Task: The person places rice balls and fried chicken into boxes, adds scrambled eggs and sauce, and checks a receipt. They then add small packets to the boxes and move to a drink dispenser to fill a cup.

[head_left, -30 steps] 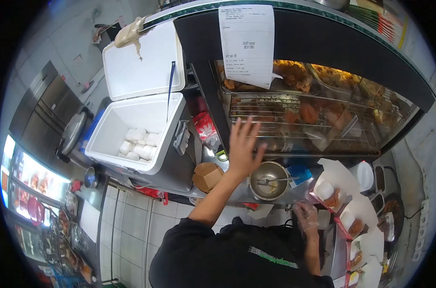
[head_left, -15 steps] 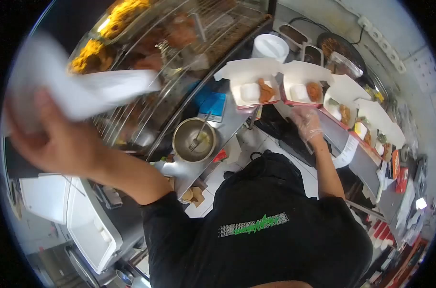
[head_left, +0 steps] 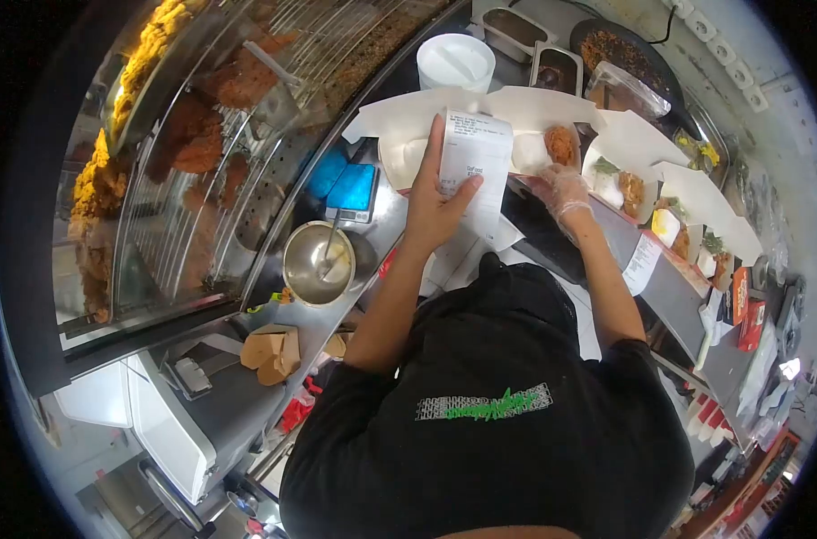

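Note:
My left hand (head_left: pixel 435 211), bare, grips a long white printed receipt (head_left: pixel 478 166), thumb in front. The paper is upright and covers part of the open food boxes behind it. My right hand (head_left: pixel 566 199), in a clear plastic glove, is at the front edge of an open white food box (head_left: pixel 527 154) with a piece of fried chicken (head_left: pixel 561 144) in it. Its fingers look loosely spread against the box edge, and nothing shows in them. To its right, another open box (head_left: pixel 647 135) holds rice, greens and a browned piece.
A metal bowl (head_left: pixel 293 265) with a fork stands on the left counter near a blue-topped scale (head_left: pixel 353 190). The glass display case (head_left: pixel 238 117) with fried food is at left. Behind the boxes are a white tub (head_left: pixel 444 56) and a black stone mortar (head_left: pixel 638 54).
My left hand has swung from the far left to the centre, bringing the receipt before the boxes. My right hand stays by the boxes' front edge. The view has turned slightly.

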Action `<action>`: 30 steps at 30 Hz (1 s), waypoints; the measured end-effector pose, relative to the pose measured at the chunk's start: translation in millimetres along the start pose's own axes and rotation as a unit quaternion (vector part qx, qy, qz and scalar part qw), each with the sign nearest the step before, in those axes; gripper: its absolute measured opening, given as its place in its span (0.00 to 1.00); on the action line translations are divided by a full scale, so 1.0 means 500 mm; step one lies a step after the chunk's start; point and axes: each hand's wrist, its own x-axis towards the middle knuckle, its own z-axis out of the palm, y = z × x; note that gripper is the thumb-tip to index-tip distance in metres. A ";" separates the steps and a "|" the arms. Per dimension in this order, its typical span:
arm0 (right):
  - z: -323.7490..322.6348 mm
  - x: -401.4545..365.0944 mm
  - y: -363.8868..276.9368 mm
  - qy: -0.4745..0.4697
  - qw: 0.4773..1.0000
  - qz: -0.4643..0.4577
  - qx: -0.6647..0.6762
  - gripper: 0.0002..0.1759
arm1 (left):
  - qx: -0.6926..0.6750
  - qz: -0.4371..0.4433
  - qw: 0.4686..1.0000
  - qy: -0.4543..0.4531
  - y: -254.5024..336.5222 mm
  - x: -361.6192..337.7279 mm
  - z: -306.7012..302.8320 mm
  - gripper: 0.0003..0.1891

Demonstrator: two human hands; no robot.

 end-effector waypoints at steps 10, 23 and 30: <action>0.050 0.031 0.057 -0.038 0.997 0.040 0.048 0.11 | -0.041 -0.068 0.996 0.036 -0.008 0.002 0.064 0.47; 0.034 0.063 0.052 -0.118 0.989 0.075 -0.041 0.17 | -0.048 -0.124 0.991 0.019 -0.063 -0.001 0.100 0.40; 0.012 0.076 0.058 0.002 0.989 0.094 0.112 0.12 | 0.064 -0.241 0.962 -0.114 -0.320 -0.109 0.147 0.27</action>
